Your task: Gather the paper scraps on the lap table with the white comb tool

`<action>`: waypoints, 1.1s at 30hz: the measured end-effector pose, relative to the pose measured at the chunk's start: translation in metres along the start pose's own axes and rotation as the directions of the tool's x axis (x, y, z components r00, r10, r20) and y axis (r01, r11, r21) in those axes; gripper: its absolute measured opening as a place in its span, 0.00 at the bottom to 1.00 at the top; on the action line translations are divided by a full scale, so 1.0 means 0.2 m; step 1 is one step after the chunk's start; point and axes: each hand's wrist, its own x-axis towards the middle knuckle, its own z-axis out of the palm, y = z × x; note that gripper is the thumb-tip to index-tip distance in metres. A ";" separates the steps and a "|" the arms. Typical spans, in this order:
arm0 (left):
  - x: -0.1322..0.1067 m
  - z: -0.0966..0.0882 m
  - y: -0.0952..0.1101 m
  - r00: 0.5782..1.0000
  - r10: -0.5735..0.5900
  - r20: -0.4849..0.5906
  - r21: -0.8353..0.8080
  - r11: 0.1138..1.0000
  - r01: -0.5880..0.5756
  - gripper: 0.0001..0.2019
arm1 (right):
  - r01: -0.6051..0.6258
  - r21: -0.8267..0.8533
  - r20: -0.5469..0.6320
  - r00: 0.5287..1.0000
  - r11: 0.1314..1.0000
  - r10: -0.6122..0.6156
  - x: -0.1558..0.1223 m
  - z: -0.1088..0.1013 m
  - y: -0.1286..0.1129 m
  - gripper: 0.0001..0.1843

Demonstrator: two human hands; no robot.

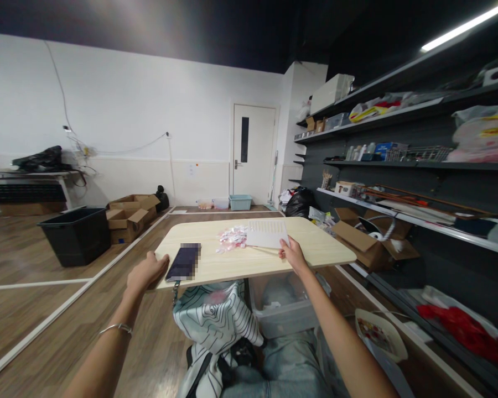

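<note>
I see one white, rectangular card (265, 234) with pale ruled rows, over the middle of one table (228, 265); the right hand (292, 255) pinches its near right corner. Leftward sit one scrap pile (231, 237), one phone (181, 262), then the left hand (146, 270), whose finger grip I can't tell.

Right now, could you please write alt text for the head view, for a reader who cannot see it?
A person's right hand holds a flat white sheet beside a pile of small pieces on a pale table; the left hand is at the table's left edge, beside a dark phone.
</note>
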 end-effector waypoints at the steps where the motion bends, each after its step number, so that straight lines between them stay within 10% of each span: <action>1: 0.00 0.00 0.00 1.000 -0.001 -0.001 0.000 1.000 0.001 0.41 | -0.003 0.003 -0.002 1.000 1.000 0.003 0.00 0.00 0.00 0.18; 33: 0.00 0.00 0.00 1.000 0.009 -0.013 -0.017 1.000 -0.009 0.39 | -0.033 -0.051 0.121 0.992 0.998 0.039 -0.04 0.01 -0.07 0.19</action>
